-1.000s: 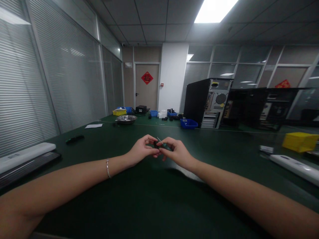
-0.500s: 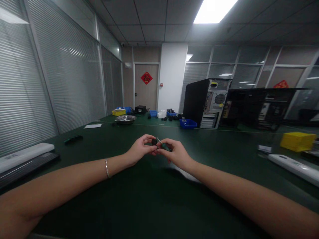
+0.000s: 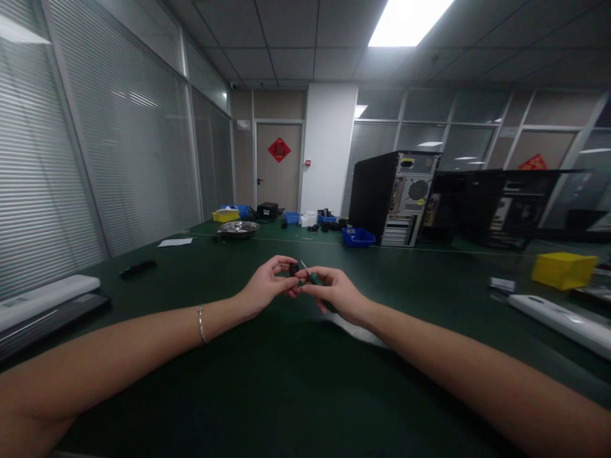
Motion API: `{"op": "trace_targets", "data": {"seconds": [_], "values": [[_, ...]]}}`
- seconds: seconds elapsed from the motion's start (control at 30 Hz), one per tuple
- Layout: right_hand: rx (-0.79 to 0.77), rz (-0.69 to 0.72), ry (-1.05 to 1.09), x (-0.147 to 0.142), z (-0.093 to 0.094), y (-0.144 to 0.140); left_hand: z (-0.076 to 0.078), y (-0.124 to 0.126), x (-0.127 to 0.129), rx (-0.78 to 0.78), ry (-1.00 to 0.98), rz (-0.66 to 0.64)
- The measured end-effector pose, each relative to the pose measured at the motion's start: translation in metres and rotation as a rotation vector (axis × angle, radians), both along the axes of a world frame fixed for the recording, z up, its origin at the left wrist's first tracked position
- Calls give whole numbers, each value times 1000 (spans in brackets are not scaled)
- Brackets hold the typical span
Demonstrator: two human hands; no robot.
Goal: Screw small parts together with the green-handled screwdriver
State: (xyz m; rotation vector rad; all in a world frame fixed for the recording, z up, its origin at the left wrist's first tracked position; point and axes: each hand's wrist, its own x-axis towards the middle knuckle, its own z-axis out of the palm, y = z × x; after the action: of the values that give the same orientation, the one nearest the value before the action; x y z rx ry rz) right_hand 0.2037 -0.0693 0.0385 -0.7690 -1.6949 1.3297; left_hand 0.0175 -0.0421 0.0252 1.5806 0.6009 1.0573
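Note:
My left hand (image 3: 271, 282) is closed on a small black part (image 3: 293, 269), pinched between thumb and fingers; its exact kind is too small to tell. In my right hand (image 3: 338, 289) is a screwdriver with a dark green handle (image 3: 316, 279), its thin metal shaft pointing up and to the left, close beside the black part. The fingertips of both hands meet just above the green table (image 3: 229, 394). A tiny green piece (image 3: 300, 284) shows between the fingertips. Under my right wrist lies something white and flat (image 3: 359, 332), partly hidden.
A metal bowl (image 3: 238, 229) and a sheet of paper (image 3: 175, 242) lie at the back left. A blue bin (image 3: 358, 238) stands before a black computer tower (image 3: 375, 197). To the right are a yellow box (image 3: 564, 271) and a long white casing (image 3: 563, 323); another casing (image 3: 50, 299) lies left.
Both hands stay together in nearly the same place. My right hand has shifted slightly around the screwdriver, and the small green piece shows more clearly. The whole view has turned slightly.

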Motion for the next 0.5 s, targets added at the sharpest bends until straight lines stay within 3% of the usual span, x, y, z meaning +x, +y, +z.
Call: {"op": "trace_targets", "data": {"seconds": [0.23, 0.5], "values": [[-86, 135, 50, 8, -2, 6, 4, -5, 1, 7, -1, -14], [-65, 81, 18, 1, 2, 0, -3, 1, 1, 48, -4, -11]]}}
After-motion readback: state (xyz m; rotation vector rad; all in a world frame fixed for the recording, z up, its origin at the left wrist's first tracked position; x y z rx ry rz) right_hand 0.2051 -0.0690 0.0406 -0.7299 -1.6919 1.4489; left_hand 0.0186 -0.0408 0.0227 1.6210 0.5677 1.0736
